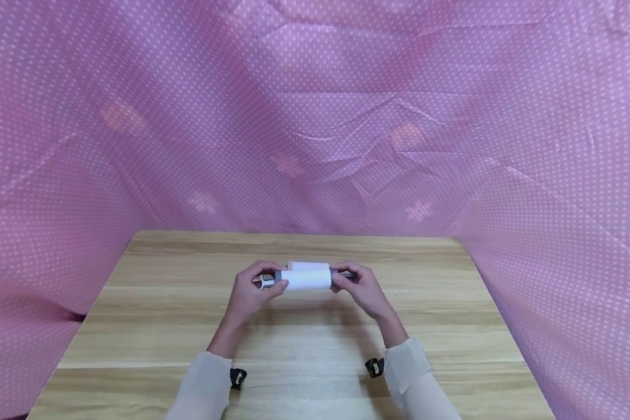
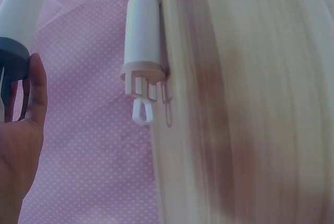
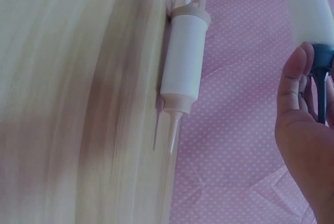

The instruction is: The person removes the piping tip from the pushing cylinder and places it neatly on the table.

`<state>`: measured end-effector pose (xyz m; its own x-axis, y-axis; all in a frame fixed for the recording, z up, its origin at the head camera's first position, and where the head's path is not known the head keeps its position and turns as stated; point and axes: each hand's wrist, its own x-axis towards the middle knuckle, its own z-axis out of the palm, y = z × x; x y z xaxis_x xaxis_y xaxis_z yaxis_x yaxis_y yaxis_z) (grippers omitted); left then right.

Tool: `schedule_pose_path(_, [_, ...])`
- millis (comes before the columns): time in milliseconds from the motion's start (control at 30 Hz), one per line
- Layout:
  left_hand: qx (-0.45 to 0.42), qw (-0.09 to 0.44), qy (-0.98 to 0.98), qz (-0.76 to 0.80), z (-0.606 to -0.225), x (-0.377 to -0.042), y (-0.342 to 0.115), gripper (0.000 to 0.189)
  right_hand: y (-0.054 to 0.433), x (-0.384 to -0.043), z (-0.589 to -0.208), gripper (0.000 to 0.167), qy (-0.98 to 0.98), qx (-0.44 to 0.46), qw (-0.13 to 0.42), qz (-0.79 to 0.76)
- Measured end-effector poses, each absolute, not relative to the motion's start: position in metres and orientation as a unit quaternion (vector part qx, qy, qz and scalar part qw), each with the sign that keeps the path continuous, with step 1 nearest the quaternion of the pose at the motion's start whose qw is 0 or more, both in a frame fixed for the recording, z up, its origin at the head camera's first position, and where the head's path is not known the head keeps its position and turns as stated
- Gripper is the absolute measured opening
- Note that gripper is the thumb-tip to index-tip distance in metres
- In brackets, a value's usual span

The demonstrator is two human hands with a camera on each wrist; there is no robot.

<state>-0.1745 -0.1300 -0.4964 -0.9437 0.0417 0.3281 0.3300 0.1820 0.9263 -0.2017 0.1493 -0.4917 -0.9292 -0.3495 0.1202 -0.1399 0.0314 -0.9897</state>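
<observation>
A white roller [image 1: 308, 280] with dark grey end pieces is held level above the wooden table [image 1: 152, 326], one hand at each end. My left hand [image 1: 265, 284] grips its left end, where a grey cap [image 2: 12, 57] and white prongs show by the thumb [image 2: 34, 98]. At the right end, my right hand [image 1: 345, 280] pinches the dark grey handle [image 3: 323, 72]. A second white roller [image 1: 307, 266] with beige ends lies on the table just behind the held one; it also appears as the beige-ended roller [image 2: 142, 33] and the same roller [image 3: 183, 59] in the wrist views.
Pink dotted cloth [image 1: 315, 128] hangs behind and on both sides of the table. Bare wood [image 1: 304, 356] stretches in front of the hands to the near edge. Both forearms wear pale sleeves [image 1: 202, 391] with small black wrist devices.
</observation>
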Motion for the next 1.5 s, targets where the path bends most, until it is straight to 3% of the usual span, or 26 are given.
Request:
schedule_pose_path(533, [-0.126,0.088,-0.764,-0.627,-0.489,-0.166,-0.132,0.028,0.148,-0.193,-0.505,0.019,0.707,-0.242,0.013,-0.665])
schedule_pose_path(1233, [-0.119,0.090,-0.774,-0.616,-0.494,-0.177,-0.129,0.022,0.148,-0.189,-0.516,0.020,0.699,-0.242,-0.037,-0.672])
schedule_pose_path(1500, [-0.083,0.054,-0.776,-0.622,-0.495,-0.183,-0.128,0.027,0.147,-0.185,-0.511,0.020,0.716,-0.254,-0.063,-0.647])
